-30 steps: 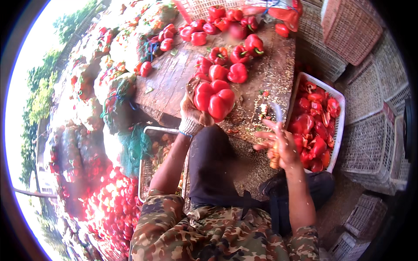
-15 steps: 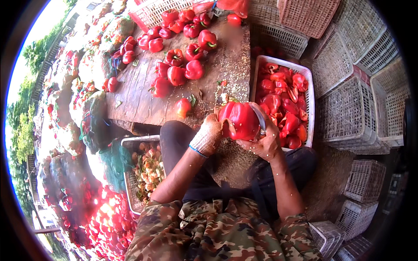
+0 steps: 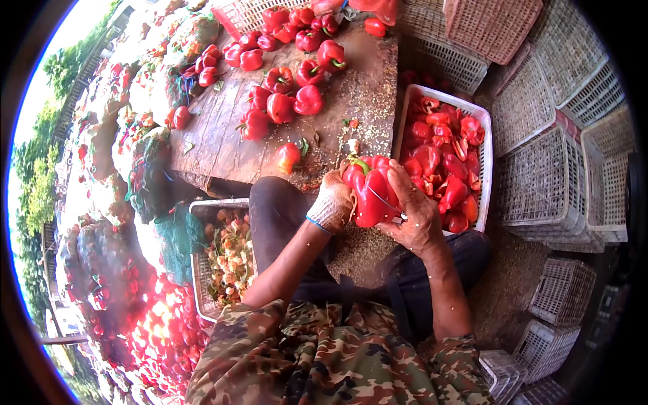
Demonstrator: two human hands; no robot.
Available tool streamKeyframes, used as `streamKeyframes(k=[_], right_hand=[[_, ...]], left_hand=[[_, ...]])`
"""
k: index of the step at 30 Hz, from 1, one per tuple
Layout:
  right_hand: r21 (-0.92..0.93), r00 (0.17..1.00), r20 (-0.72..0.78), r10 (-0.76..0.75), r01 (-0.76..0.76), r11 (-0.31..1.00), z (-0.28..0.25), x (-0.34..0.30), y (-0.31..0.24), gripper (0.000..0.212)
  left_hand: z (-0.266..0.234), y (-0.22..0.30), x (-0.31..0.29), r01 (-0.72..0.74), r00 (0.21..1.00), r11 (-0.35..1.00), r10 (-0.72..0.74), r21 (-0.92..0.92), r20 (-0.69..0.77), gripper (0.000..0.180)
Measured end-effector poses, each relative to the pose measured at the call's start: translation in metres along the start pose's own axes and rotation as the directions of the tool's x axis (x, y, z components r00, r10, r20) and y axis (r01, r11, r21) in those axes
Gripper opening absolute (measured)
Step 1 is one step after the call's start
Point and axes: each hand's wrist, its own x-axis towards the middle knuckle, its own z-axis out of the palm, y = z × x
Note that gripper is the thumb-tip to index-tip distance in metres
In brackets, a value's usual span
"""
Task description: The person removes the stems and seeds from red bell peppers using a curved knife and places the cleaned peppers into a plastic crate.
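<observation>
Fingers (image 3: pixel 405 192) of the right hand (image 3: pixel 417 214) are curled closed over the right flank of a large red bell pepper (image 3: pixel 370 189), with a thin curved blade (only partly visible) (image 3: pixel 386 200) pressed against the fruit beneath them. The left hand (image 3: pixel 333 206), covered by a pale knitted glove, is closed on the pepper's left side, so the fruit is clamped between both hands above the lap. The pepper's long axis is seen to run from the green stem (image 3: pixel 360 164), at the far end, down toward the body. Both hands are in contact; neither is nearer.

Whole peppers are scattered on the wooden board (image 3: pixel 223 148) directly ahead. A white crate (image 3: pixel 483 145) of cut red pieces stands just to the right, and a crate of trimmings (image 3: pixel 229 253) lies beside the left knee. Empty wicker baskets (image 3: pixel 540 175) are stacked further right.
</observation>
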Motion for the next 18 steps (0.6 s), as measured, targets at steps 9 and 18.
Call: streamKeyframes(k=[9,18], right_hand=[[0.300,0.796,0.082,0.600,-0.594,0.747,-0.010,-0.009,-0.033,0.036],[0.074,0.866,0.059,0.497,-0.500,0.863,0.027,-0.019,-0.017,0.032]], left_hand=[[-0.011,0.023,0.017,0.015,0.963,0.932,-0.111,-0.363,-0.245,0.055],[-0.005,0.000,0.020,-0.061,0.951,0.900,-0.079,-0.433,-0.298,0.032]])
